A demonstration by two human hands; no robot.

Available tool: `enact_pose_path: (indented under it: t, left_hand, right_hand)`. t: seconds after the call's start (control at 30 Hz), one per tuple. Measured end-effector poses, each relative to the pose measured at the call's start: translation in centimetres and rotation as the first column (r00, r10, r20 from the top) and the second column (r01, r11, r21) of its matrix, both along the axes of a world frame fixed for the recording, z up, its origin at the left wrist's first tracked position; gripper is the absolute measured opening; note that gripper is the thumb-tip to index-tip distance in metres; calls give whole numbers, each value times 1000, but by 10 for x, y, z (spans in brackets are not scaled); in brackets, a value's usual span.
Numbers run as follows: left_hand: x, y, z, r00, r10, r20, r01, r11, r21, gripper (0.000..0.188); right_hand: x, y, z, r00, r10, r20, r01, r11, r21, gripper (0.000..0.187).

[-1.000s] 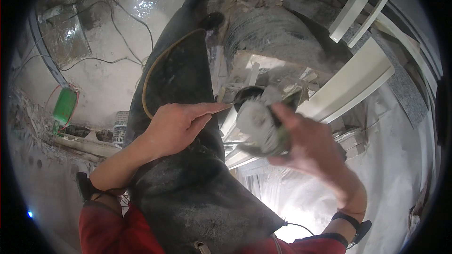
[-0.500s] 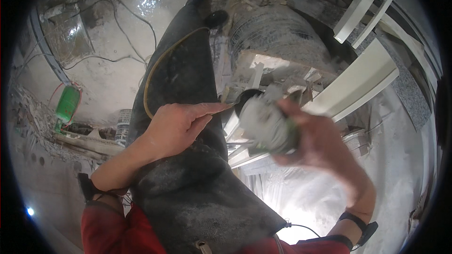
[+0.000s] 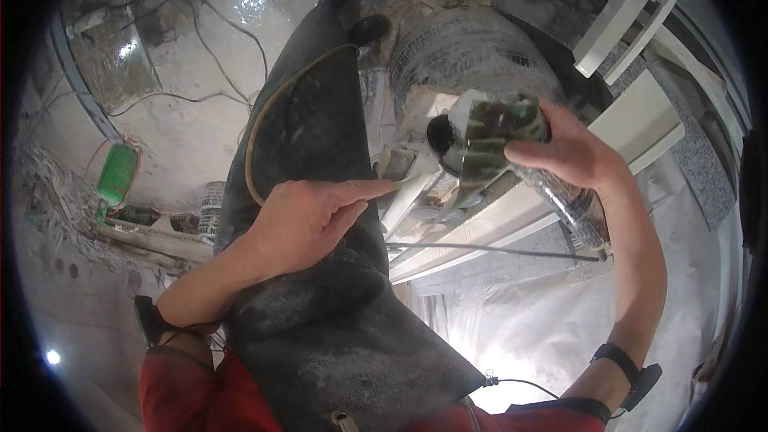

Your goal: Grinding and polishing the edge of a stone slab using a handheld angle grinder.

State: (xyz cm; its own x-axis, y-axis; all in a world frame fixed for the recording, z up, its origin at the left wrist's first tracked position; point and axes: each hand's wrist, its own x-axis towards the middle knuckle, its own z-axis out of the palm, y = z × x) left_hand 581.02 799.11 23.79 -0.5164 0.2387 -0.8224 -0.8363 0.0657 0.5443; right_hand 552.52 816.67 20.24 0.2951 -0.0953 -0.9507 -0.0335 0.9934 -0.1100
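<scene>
My right hand [image 3: 564,148] grips a corded power tool [image 3: 504,136], which looks like an angle grinder with a camouflage-patterned covering. A black round part [image 3: 442,140] sits at the tool's left end. Clear plastic seems to cover its rear body, below the hand, and a dark cord [image 3: 512,250] runs left from there. My left hand [image 3: 308,220] lies over the dark apron [image 3: 312,128], index finger stretched toward the right and thumb apart below it. A small pale sliver shows at that fingertip; whether the finger touches it, I cannot tell.
Pale beams [image 3: 632,124] slant along the right side, near a grey speckled slab [image 3: 704,160]. Beyond the tool stands a dusty round drum-like thing [image 3: 472,48]. On the left lie a green container [image 3: 117,172] and loose black cables [image 3: 200,28]. A bright glow lights the sheeting below.
My right hand has moved up and to the right with the tool and turned it, so its camouflage side and cord now show. My left hand has barely moved.
</scene>
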Motion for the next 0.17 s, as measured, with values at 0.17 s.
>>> enact_pose_path:
  t: [0.17]
  left_hand:
    - [-1,-4,1,999,9,-32,-9,1000,-5,33]
  right_hand:
    - [20,-13,50,981,125,-147,-146,979,-143,72]
